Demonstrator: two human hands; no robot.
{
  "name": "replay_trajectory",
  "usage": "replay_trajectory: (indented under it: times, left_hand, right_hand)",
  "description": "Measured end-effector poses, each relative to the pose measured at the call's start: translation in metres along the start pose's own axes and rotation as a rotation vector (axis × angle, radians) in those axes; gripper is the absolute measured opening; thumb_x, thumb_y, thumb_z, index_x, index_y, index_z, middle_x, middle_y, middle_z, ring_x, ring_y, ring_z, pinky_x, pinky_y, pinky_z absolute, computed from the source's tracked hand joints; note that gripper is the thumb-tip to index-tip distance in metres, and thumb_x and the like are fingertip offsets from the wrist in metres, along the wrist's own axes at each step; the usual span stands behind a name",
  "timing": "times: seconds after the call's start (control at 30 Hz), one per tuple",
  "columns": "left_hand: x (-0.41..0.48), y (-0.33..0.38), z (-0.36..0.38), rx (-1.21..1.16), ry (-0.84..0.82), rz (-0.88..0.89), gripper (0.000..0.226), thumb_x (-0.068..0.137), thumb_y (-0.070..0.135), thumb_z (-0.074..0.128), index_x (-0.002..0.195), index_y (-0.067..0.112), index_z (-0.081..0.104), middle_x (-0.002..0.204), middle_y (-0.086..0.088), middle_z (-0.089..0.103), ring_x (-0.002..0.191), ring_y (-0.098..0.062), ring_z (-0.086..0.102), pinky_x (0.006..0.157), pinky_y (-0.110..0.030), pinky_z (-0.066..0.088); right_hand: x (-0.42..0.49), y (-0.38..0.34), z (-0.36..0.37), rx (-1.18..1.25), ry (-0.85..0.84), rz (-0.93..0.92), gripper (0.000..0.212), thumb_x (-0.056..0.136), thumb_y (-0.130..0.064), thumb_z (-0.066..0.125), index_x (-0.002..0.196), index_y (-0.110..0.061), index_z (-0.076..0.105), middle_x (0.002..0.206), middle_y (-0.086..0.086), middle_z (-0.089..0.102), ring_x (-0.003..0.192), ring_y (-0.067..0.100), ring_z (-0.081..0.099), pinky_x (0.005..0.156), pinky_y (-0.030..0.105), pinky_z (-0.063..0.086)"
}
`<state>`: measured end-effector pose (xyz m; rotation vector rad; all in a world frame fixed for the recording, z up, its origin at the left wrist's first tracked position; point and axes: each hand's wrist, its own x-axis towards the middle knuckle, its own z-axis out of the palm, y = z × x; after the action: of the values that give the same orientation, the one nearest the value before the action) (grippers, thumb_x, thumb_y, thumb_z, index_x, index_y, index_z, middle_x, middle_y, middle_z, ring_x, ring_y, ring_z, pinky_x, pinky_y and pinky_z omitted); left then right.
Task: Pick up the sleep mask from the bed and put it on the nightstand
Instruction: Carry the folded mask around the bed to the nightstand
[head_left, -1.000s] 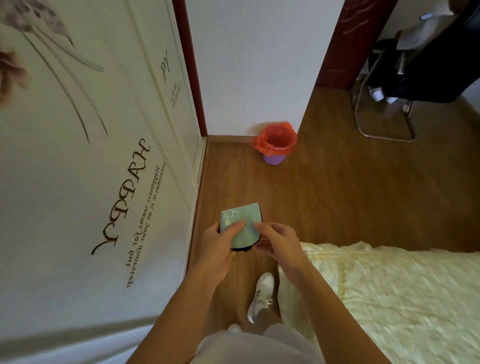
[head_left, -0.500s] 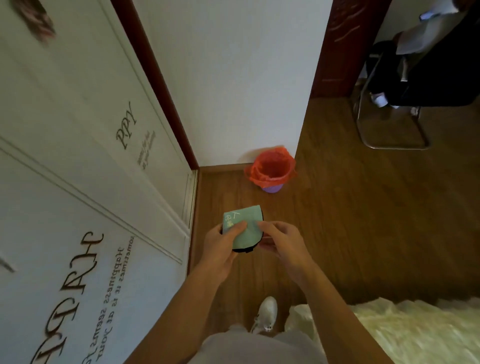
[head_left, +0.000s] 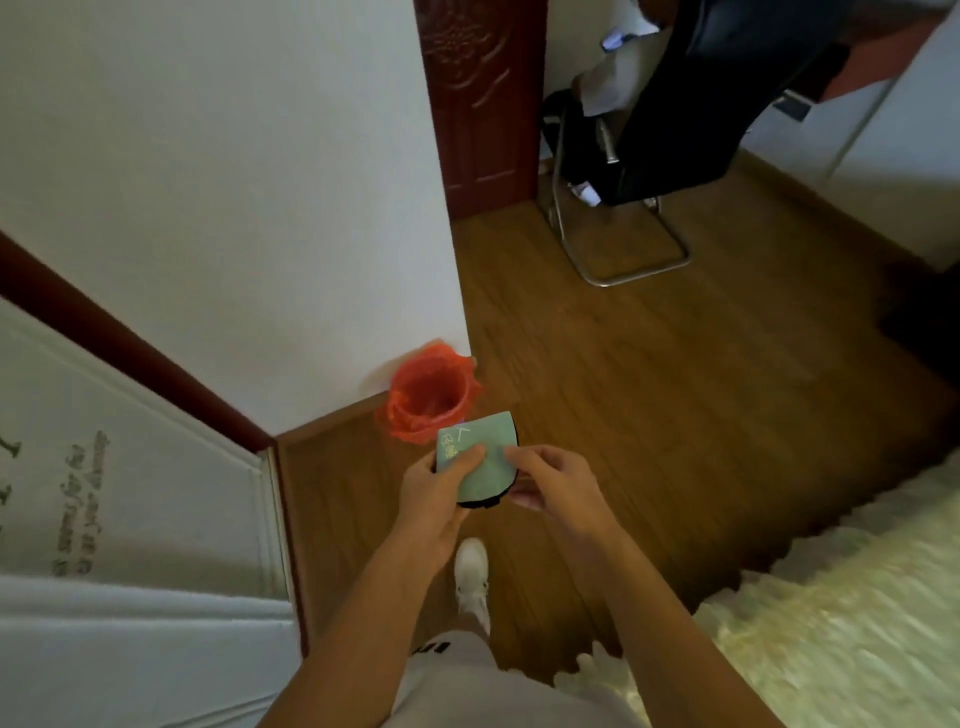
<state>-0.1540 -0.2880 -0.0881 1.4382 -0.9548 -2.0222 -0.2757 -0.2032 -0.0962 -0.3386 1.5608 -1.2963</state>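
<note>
A folded pale green sleep mask (head_left: 485, 449) with a black edge is held in front of me at waist height, above the wooden floor. My left hand (head_left: 441, 491) grips its left side, thumb on top. My right hand (head_left: 550, 483) pinches its right edge. The bed (head_left: 831, 639) with a cream cover lies at the lower right, behind my hands. No nightstand is in view.
A small bin with a red liner (head_left: 428, 397) stands at the wall corner just beyond the mask. A white wardrobe door with lettering (head_left: 130, 519) fills the left. A dark red door (head_left: 480, 98) and a metal-framed chair (head_left: 623, 197) with dark clothes are farther back.
The view has swung right and moved forward along the wardrobe; the bin is now closer to my hands. Both hands keep the same hold on the mask.
</note>
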Motion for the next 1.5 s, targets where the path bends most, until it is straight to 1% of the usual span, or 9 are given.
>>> replay_trajectory:
  times: [0.23, 0.4, 0.57, 0.73, 0.97, 1.1, 1.2, 1.37, 1.5]
  left_hand:
    - [0.086, 0.034, 0.088, 0.062, -0.158, -0.107, 0.028, 0.084, 0.006, 0.071, 0.111, 0.008, 0.064, 0.108, -0.016, 0.071, 0.099, -0.029, 0.068, 0.076, -0.039, 0.058]
    - [0.165, 0.071, 0.158, 0.13, -0.244, -0.189, 0.034, 0.081, 0.006, 0.074, 0.113, 0.008, 0.063, 0.109, -0.016, 0.07, 0.102, -0.03, 0.067, 0.079, -0.04, 0.058]
    - [0.225, 0.109, 0.234, 0.242, -0.376, -0.238, 0.039, 0.08, 0.009, 0.076, 0.117, 0.007, 0.062, 0.113, -0.017, 0.07, 0.105, -0.031, 0.067, 0.072, -0.037, 0.058]
    - [0.255, 0.127, 0.302, 0.347, -0.505, -0.259, 0.03, 0.083, 0.008, 0.073, 0.112, 0.007, 0.064, 0.108, -0.015, 0.071, 0.099, -0.028, 0.068, 0.067, -0.034, 0.058]
    - [0.272, 0.114, 0.385, 0.48, -0.634, -0.304, 0.037, 0.083, 0.012, 0.075, 0.117, 0.004, 0.063, 0.112, -0.017, 0.071, 0.103, -0.029, 0.068, 0.08, -0.04, 0.059]
    - [0.273, 0.099, 0.439, 0.529, -0.698, -0.304, 0.024, 0.085, 0.01, 0.072, 0.108, 0.008, 0.064, 0.109, -0.017, 0.07, 0.102, -0.03, 0.067, 0.084, -0.042, 0.058]
    - [0.275, 0.083, 0.484, 0.567, -0.727, -0.29, 0.032, 0.084, 0.011, 0.073, 0.114, 0.005, 0.064, 0.111, -0.018, 0.071, 0.103, -0.031, 0.067, 0.082, -0.042, 0.059]
    - [0.275, 0.053, 0.582, 0.596, -0.721, -0.263, 0.036, 0.083, 0.012, 0.074, 0.116, 0.006, 0.062, 0.112, -0.017, 0.07, 0.103, -0.031, 0.067, 0.078, -0.04, 0.058]
    - [0.261, 0.028, 0.672, 0.612, -0.728, -0.249, 0.043, 0.081, 0.013, 0.076, 0.121, 0.004, 0.061, 0.113, -0.018, 0.07, 0.103, -0.031, 0.067, 0.071, -0.037, 0.058]
  right_hand:
    - [0.07, -0.042, -0.061, 0.071, 0.204, 0.02, 0.024, 0.091, -0.034, 0.07, 0.097, -0.011, 0.074, 0.091, 0.008, 0.076, 0.082, 0.017, 0.07, 0.072, 0.028, 0.056]
    - [0.13, -0.087, -0.1, 0.085, 0.344, 0.024, 0.031, 0.09, -0.039, 0.07, 0.099, -0.01, 0.073, 0.102, 0.014, 0.076, 0.088, 0.021, 0.071, 0.077, 0.032, 0.059]
    - [0.179, -0.135, -0.142, 0.147, 0.528, 0.006, 0.026, 0.09, -0.038, 0.07, 0.097, -0.014, 0.076, 0.101, 0.014, 0.077, 0.096, 0.025, 0.073, 0.084, 0.037, 0.06]
    - [0.204, -0.162, -0.182, 0.186, 0.661, 0.0, 0.028, 0.089, -0.039, 0.068, 0.101, -0.015, 0.075, 0.103, 0.006, 0.078, 0.096, 0.022, 0.073, 0.085, 0.035, 0.062]
    - [0.214, -0.176, -0.233, 0.283, 0.805, -0.002, 0.027, 0.09, -0.038, 0.068, 0.1, -0.014, 0.076, 0.1, 0.007, 0.078, 0.096, 0.023, 0.074, 0.086, 0.037, 0.063]
    - [0.221, -0.177, -0.279, 0.319, 0.873, -0.01, 0.024, 0.09, -0.037, 0.069, 0.096, -0.014, 0.076, 0.101, 0.01, 0.079, 0.098, 0.027, 0.074, 0.086, 0.039, 0.063]
    - [0.225, -0.177, -0.323, 0.322, 0.897, -0.016, 0.024, 0.09, -0.038, 0.068, 0.096, -0.016, 0.075, 0.1, 0.007, 0.079, 0.095, 0.023, 0.075, 0.087, 0.039, 0.063]
    - [0.224, -0.19, -0.424, 0.217, 0.955, -0.055, 0.032, 0.088, -0.046, 0.068, 0.104, -0.018, 0.074, 0.095, -0.004, 0.077, 0.089, 0.013, 0.074, 0.076, 0.027, 0.064]
    - [0.219, -0.208, -0.516, 0.21, 0.979, -0.058, 0.034, 0.086, -0.049, 0.067, 0.102, -0.02, 0.074, 0.094, -0.003, 0.077, 0.087, 0.013, 0.073, 0.079, 0.032, 0.064]
